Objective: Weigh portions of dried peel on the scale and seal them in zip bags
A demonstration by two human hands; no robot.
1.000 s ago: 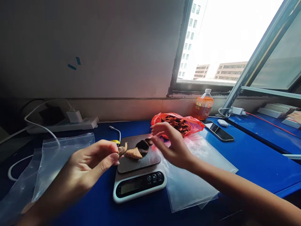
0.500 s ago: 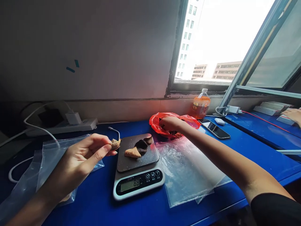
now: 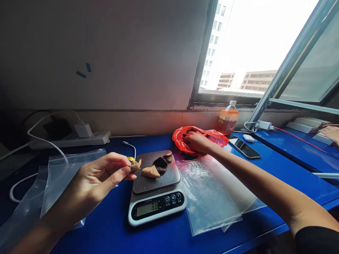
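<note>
Pinched between the thumb and fingers of my left hand [image 3: 106, 178] is a small brown dried piece [image 3: 135, 165], like a bit of dried peel, held beside the scale's left edge. A kitchen scale [image 3: 157, 210] stands before me, its display lit with digits. On its metal plate lie a tan dried piece [image 3: 150, 171], a dark curled piece [image 3: 160, 164] and a smaller brown one [image 3: 167, 157]. My right hand [image 3: 196, 141] reaches into an open red plastic bag [image 3: 180, 141] holding dark pieces. Its fingertips are hidden inside the bag.
Clear zip bags [image 3: 212, 208] lie right of the scale, and more plastic bags [image 3: 63, 176] lie left. A power strip [image 3: 97, 139], a drink bottle [image 3: 228, 118], a phone [image 3: 244, 147] and a white earbud case [image 3: 248, 138] sit farther back. Another person's hand [image 3: 331, 132] shows at far right.
My left hand has moved slightly right with the dried piece, which has turned, and a yellow spot now shows by it. My right hand stays in the red bag. The view has shifted a little.
</note>
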